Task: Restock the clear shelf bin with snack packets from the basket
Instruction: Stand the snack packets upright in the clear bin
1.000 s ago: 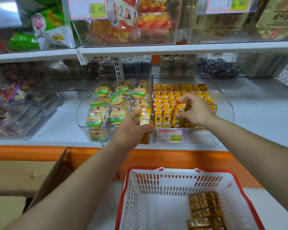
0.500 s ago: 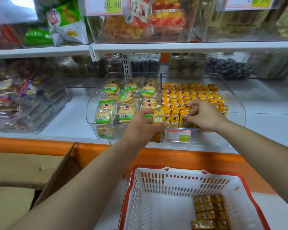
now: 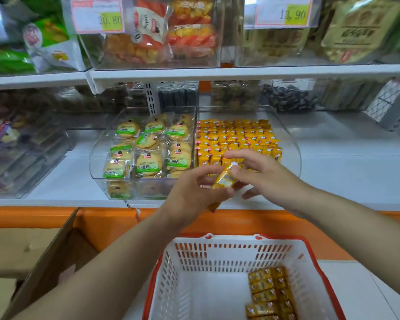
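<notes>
Far left, one open cardboard box (image 3: 32, 262). Up on the white shelf (image 3: 356, 172) sits one clear biscuit bin (image 3: 97, 167), with ten or so green-labelled round packs showing on top. Here's the left hand (image 3: 194, 192), fingers curled round one yellow packet (image 3: 225, 177), and a bit of another wrapper pokes out under the palm. Below, one white basket (image 3: 217, 252) with a red rim. Its gold packets (image 3: 271, 294) lie in two columns against the right wall, about five rows in view, the lowest cut by the frame edge. Now the right hand (image 3: 266, 176): thumb and forefinger pinch the upper end of that same packet, the other fingers splayed loose. So that's two hands on one packet, held in the air just in front of the clear shelf bin (image 3: 295, 146), which is packed with upright yellow packets, too many to count. And the change from half a second ago: the right hand was inside the bin, pressing on the front row. It has come out and met the left, and the bin's front price label is now mostly hidden behind them.
</notes>
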`<move>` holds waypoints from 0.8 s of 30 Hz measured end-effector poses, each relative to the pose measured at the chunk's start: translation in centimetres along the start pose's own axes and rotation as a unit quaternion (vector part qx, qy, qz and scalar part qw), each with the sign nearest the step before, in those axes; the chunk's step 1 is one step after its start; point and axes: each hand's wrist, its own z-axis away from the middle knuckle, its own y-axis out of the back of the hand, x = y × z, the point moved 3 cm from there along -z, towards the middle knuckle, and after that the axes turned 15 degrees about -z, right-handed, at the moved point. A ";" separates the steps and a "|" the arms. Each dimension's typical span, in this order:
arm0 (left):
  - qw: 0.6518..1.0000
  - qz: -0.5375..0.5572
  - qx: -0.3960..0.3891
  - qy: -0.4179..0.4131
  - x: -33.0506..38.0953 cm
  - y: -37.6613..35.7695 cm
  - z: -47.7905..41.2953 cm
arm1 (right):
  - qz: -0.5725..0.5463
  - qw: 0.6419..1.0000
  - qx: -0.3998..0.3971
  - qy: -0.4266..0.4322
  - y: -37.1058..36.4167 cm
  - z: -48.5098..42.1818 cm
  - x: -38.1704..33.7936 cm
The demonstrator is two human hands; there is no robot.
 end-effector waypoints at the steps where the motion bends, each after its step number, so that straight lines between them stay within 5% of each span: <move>1: 1.000 0.010 0.008 0.005 0.2 -0.1 0.0 | 0.009 1.000 0.007 0.004 0.3 0.1 -0.1; 4: 0.997 0.045 0.058 0.029 0.5 0.2 0.0 | -0.022 0.999 0.022 -0.029 1.3 0.2 0.1; 9: 0.992 0.105 0.051 0.053 0.6 0.1 -0.1 | 0.009 0.993 -0.081 -0.082 0.8 1.4 1.8; 14: 0.995 0.075 0.051 0.045 0.8 -0.3 -0.2 | -0.054 0.998 0.023 -0.026 1.9 0.8 1.2; 24: 0.996 -0.040 0.078 -0.011 1.4 0.4 -0.9 | -0.009 0.998 0.039 0.054 2.9 -0.8 -0.1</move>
